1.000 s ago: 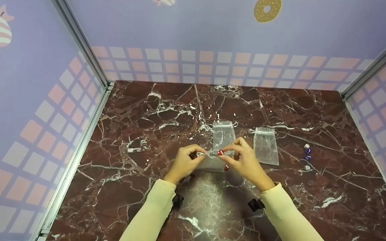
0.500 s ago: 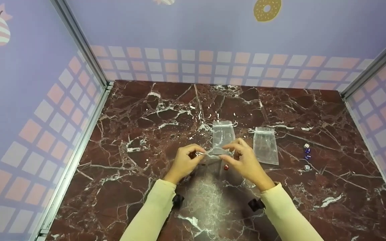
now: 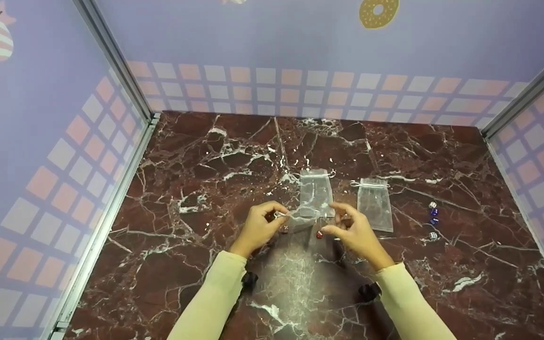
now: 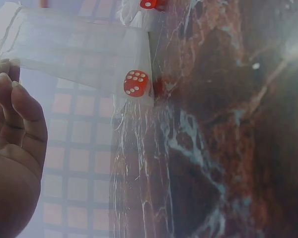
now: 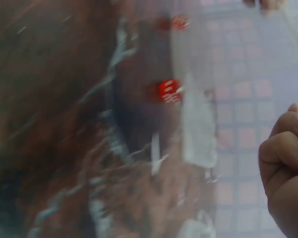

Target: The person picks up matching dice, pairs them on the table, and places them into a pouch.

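Observation:
My left hand (image 3: 263,226) pinches the mouth of a sheer white drawstring pouch (image 4: 84,49), which hangs above the marbled table. A red die with white pips (image 4: 136,83) sits in the bottom corner of that pouch, showing through the mesh. A second red die (image 3: 319,234) lies on the table, just beside the fingertips of my right hand (image 3: 357,234). The right thumb and index finger stand apart and hold nothing. In the right wrist view this loose die (image 5: 169,90) is blurred, and only part of the right hand shows.
Two more sheer pouches lie flat beyond the hands, one in the middle (image 3: 315,189) and one to the right (image 3: 374,205). At the right are white dice (image 3: 433,236) and blue dice (image 3: 434,221). Patterned panels (image 3: 262,89) wall in the table.
My right hand has put the red die it pinched into the pouch, let go of the pouch and moved down and right towards the loose die. The left hand keeps its pinch.

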`<state>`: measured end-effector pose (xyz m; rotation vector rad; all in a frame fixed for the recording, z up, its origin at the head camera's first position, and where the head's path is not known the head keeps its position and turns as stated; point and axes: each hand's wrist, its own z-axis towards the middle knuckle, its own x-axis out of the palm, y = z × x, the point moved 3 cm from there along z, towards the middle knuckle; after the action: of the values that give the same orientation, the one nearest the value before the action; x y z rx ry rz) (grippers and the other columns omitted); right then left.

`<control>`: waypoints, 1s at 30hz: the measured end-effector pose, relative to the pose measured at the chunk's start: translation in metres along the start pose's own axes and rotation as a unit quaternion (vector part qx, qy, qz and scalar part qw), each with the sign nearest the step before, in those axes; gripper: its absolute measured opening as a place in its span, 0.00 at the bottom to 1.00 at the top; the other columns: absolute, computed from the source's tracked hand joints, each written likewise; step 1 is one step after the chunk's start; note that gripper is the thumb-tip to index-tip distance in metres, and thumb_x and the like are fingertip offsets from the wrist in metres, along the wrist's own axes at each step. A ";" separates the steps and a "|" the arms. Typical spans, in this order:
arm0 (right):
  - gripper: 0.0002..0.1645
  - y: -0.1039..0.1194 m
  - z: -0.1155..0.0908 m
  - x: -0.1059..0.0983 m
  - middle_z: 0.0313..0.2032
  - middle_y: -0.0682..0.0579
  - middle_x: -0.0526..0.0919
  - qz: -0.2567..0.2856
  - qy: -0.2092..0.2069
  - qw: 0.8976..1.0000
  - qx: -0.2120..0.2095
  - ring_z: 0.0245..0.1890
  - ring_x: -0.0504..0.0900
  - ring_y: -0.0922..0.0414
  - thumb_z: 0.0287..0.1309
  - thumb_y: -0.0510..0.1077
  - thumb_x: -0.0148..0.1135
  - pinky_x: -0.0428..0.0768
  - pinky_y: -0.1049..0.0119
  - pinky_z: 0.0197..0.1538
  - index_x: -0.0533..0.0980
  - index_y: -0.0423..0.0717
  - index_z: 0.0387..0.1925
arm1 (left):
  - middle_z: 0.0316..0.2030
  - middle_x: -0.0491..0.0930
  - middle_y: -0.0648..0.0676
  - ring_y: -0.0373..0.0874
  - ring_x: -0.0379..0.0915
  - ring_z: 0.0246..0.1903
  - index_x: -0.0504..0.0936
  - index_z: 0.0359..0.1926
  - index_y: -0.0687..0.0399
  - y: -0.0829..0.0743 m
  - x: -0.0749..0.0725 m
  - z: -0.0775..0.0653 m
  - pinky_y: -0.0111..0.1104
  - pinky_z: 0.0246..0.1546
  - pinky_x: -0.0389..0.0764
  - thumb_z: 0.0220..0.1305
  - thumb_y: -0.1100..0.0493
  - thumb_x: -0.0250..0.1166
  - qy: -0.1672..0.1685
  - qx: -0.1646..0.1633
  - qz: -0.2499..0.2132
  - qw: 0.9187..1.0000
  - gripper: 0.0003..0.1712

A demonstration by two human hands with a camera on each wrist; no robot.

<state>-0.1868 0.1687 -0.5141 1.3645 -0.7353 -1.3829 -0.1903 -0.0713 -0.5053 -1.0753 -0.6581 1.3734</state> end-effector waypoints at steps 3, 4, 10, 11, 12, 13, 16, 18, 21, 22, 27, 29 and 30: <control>0.24 -0.027 -0.001 0.005 0.26 0.47 0.75 -0.050 0.019 0.999 -0.002 0.23 0.70 0.62 0.47 0.33 0.76 0.72 0.73 0.27 0.78 0.28 0.47 | 0.27 0.82 0.60 0.37 0.61 0.19 0.83 0.33 0.70 0.000 -0.001 0.000 0.27 0.22 0.64 0.58 0.75 0.67 0.003 -0.007 0.001 1.000 0.02; 0.22 -0.036 -0.001 0.007 0.24 0.50 0.75 -0.067 0.024 0.997 -0.001 0.23 0.71 0.62 0.48 0.35 0.76 0.72 0.73 0.26 0.79 0.29 0.46 | 0.27 0.82 0.60 0.37 0.61 0.20 0.83 0.33 0.70 -0.001 -0.001 0.000 0.27 0.22 0.64 0.58 0.75 0.67 0.005 -0.008 0.000 1.000 0.02; 0.21 -0.061 -0.002 0.015 0.20 0.59 0.74 -0.154 0.058 0.986 0.024 0.19 0.70 0.64 0.49 0.42 0.77 0.69 0.72 0.24 0.82 0.36 0.44 | 0.27 0.81 0.62 0.37 0.62 0.20 0.82 0.34 0.72 -0.002 -0.002 0.000 0.25 0.22 0.65 0.58 0.77 0.66 0.009 -0.026 -0.002 1.000 0.03; 0.21 -0.062 -0.003 0.016 0.20 0.60 0.74 -0.166 0.062 0.984 0.028 0.19 0.70 0.64 0.49 0.42 0.77 0.69 0.71 0.24 0.82 0.37 0.44 | 0.27 0.81 0.62 0.38 0.62 0.20 0.82 0.34 0.72 -0.002 -0.002 0.000 0.25 0.22 0.65 0.57 0.77 0.66 0.009 -0.029 -0.002 1.000 0.03; 0.20 -0.063 -0.003 0.017 0.20 0.60 0.74 -0.174 0.065 0.982 0.031 0.19 0.70 0.63 0.49 0.42 0.77 0.70 0.71 0.24 0.83 0.38 0.43 | 0.27 0.81 0.62 0.38 0.62 0.20 0.82 0.34 0.73 -0.003 -0.002 0.000 0.25 0.22 0.65 0.57 0.77 0.66 0.009 -0.029 -0.002 1.000 0.03; 0.20 -0.063 -0.003 0.017 0.20 0.60 0.75 -0.182 0.067 0.980 0.035 0.20 0.71 0.63 0.49 0.43 0.77 0.70 0.70 0.24 0.83 0.38 0.43 | 0.27 0.81 0.61 0.38 0.62 0.20 0.82 0.34 0.73 -0.003 -0.002 0.000 0.25 0.23 0.65 0.57 0.77 0.66 0.009 -0.029 -0.002 1.000 0.03; 0.17 -0.065 -0.003 0.019 0.21 0.60 0.76 -0.190 0.071 0.978 0.050 0.20 0.72 0.63 0.49 0.42 0.77 0.72 0.69 0.24 0.84 0.41 0.42 | 0.28 0.82 0.61 0.39 0.64 0.21 0.82 0.34 0.74 -0.002 -0.002 0.000 0.27 0.23 0.67 0.57 0.77 0.66 0.011 -0.029 -0.001 1.000 0.03; 0.15 -0.066 -0.003 0.020 0.21 0.59 0.77 -0.191 0.071 0.977 0.057 0.20 0.72 0.62 0.50 0.40 0.76 0.72 0.69 0.24 0.84 0.42 0.41 | 0.28 0.82 0.61 0.39 0.65 0.21 0.82 0.34 0.74 -0.002 -0.002 0.000 0.28 0.24 0.68 0.57 0.77 0.66 0.013 -0.030 0.000 0.999 0.04; 0.12 -0.067 -0.003 0.021 0.22 0.59 0.77 -0.186 0.071 0.978 0.062 0.21 0.72 0.62 0.51 0.39 0.75 0.72 0.69 0.25 0.85 0.43 0.40 | 0.28 0.82 0.61 0.38 0.65 0.21 0.82 0.34 0.73 -0.001 -0.002 0.000 0.28 0.23 0.69 0.57 0.76 0.66 0.013 -0.031 0.000 0.999 0.04; 0.11 -0.067 -0.003 0.022 0.22 0.59 0.78 -0.186 0.071 0.978 0.062 0.21 0.73 0.62 0.52 0.39 0.74 0.72 0.69 0.25 0.85 0.43 0.39 | 0.29 0.82 0.61 0.38 0.65 0.21 0.82 0.35 0.73 -0.001 -0.002 -0.001 0.27 0.23 0.69 0.57 0.76 0.66 0.014 -0.032 0.001 0.999 0.04; 0.08 -0.068 -0.002 0.023 0.24 0.59 0.79 -0.190 0.070 0.978 0.050 0.22 0.73 0.62 0.53 0.38 0.73 0.73 0.69 0.27 0.85 0.44 0.37 | 0.29 0.82 0.61 0.40 0.64 0.20 0.82 0.35 0.72 -0.001 -0.002 -0.001 0.26 0.22 0.68 0.57 0.77 0.66 0.015 -0.034 -0.001 0.999 0.04; 0.08 -0.068 -0.001 0.023 0.24 0.59 0.79 -0.191 0.070 0.978 0.042 0.22 0.73 0.62 0.53 0.37 0.73 0.73 0.69 0.27 0.85 0.44 0.37 | 0.30 0.83 0.62 0.41 0.65 0.21 0.82 0.35 0.72 -0.001 -0.002 -0.001 0.27 0.22 0.68 0.57 0.76 0.66 0.016 -0.034 -0.002 0.999 0.04; 0.07 -0.068 -0.001 0.024 0.23 0.59 0.79 -0.192 0.070 0.978 0.039 0.22 0.73 0.62 0.54 0.37 0.73 0.73 0.68 0.27 0.85 0.44 0.37 | 0.30 0.83 0.62 0.41 0.65 0.21 0.82 0.35 0.72 -0.002 -0.002 -0.001 0.28 0.23 0.68 0.57 0.76 0.65 0.016 -0.034 -0.002 0.999 0.04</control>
<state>-0.1979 0.1674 -0.5852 1.7113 -0.4503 -1.5463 -0.1892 -0.0737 -0.5037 -1.1479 -0.6862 1.3361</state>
